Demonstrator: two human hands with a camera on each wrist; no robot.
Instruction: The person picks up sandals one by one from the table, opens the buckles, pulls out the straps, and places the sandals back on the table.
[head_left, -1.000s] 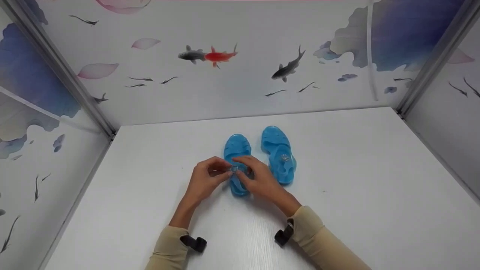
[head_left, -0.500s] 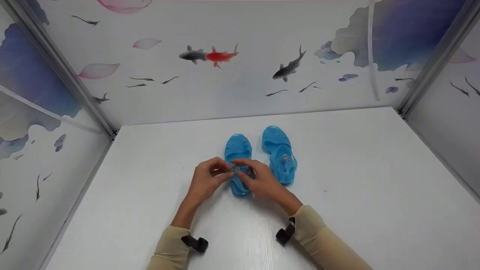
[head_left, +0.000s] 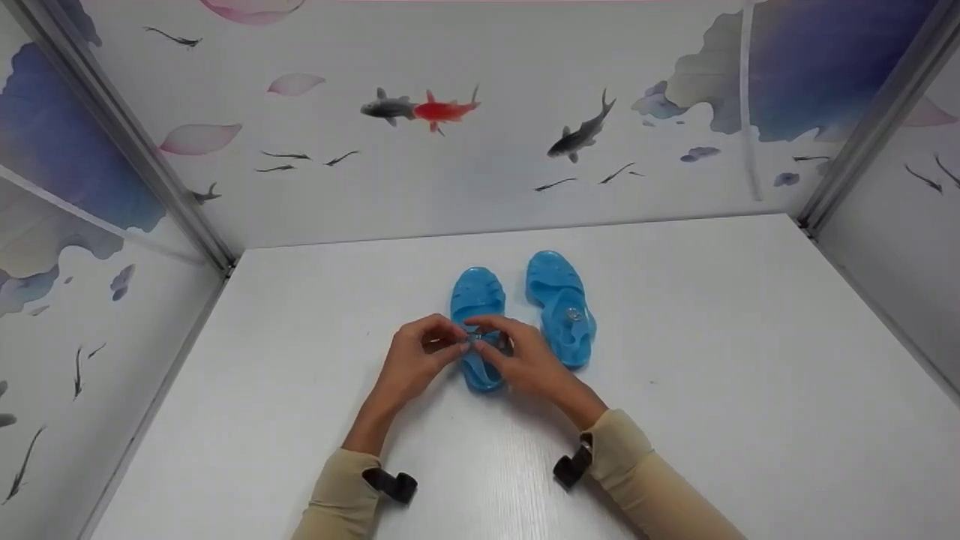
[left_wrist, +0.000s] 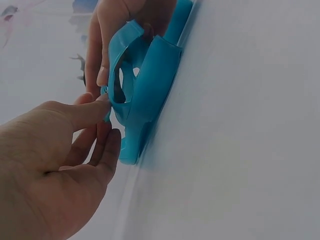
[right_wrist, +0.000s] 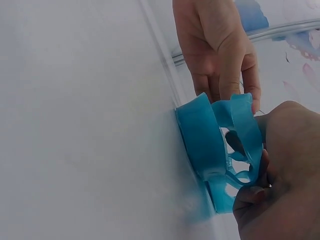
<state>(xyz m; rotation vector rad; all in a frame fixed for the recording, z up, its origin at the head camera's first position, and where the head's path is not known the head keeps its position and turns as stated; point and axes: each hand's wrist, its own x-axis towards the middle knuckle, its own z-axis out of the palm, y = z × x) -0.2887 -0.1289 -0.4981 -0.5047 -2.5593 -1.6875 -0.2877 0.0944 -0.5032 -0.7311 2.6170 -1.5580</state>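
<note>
A pair of blue plastic sandals lies on the white table in the head view. Over the left sandal (head_left: 478, 291), my hands meet at its strap and a small clear-looking buckle (head_left: 475, 338). My left hand (head_left: 415, 358) pinches the buckle's left side between thumb and fingers. From the other side, my right hand (head_left: 526, 361) pinches the strap by the buckle, its fingertips close to the left ones. The wrist views show the heel part (left_wrist: 155, 75) of this sandal on the table, its strap (right_wrist: 246, 132) raised between both hands. Fingers partly hide the buckle.
The right sandal (head_left: 555, 279) stands just right of the hands, with a round clear buckle (head_left: 573, 315) on its strap. Printed panels with fish and petals wall the table (head_left: 735, 315) at the back and sides.
The buckle, seen earlier as a square frame between the fingertips, now looks tipped and flatter. Both hands stay at nearly the same place over the left sandal.
</note>
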